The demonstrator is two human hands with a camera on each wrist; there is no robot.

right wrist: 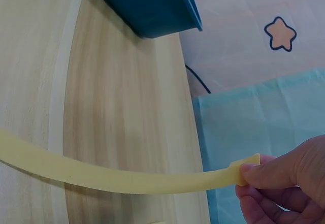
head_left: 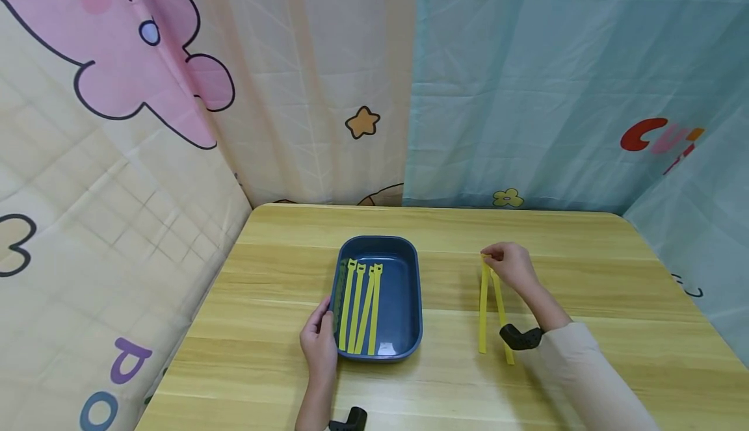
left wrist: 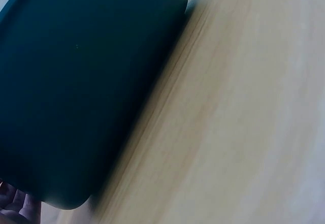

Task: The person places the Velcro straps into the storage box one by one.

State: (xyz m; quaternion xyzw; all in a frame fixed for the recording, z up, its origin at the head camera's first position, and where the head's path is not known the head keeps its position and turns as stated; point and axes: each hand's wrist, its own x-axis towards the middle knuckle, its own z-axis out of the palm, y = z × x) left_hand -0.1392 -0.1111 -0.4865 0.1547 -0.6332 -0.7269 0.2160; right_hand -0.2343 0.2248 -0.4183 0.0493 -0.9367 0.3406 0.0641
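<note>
My left hand (head_left: pixel 320 343) grips the left wall of a blue rectangular tray (head_left: pixel 404 314). In the left wrist view the tray (left wrist: pixel 91 82) fills much of the picture, and only a few fingertips show. Several yellow hook-and-loop cable ties (head_left: pixel 359 311) lie lengthwise in the tray's left half, with dark green ones (head_left: pixel 341 294) along its left wall. Right of the tray, my right hand (head_left: pixel 512 267) pinches a yellow hook-and-loop cable tie (right wrist: pixel 127 182) by its slotted head, the strap hanging off the table. Another yellow tie (head_left: pixel 502 307) is close beside it, its top hidden by the hand.
The wooden table (head_left: pixel 445 385) carries the tray left of its middle. Printed curtains (head_left: pixel 328 80) stand behind the table and at both sides. Black wrist cameras (head_left: pixel 521 337) sit on both wrists.
</note>
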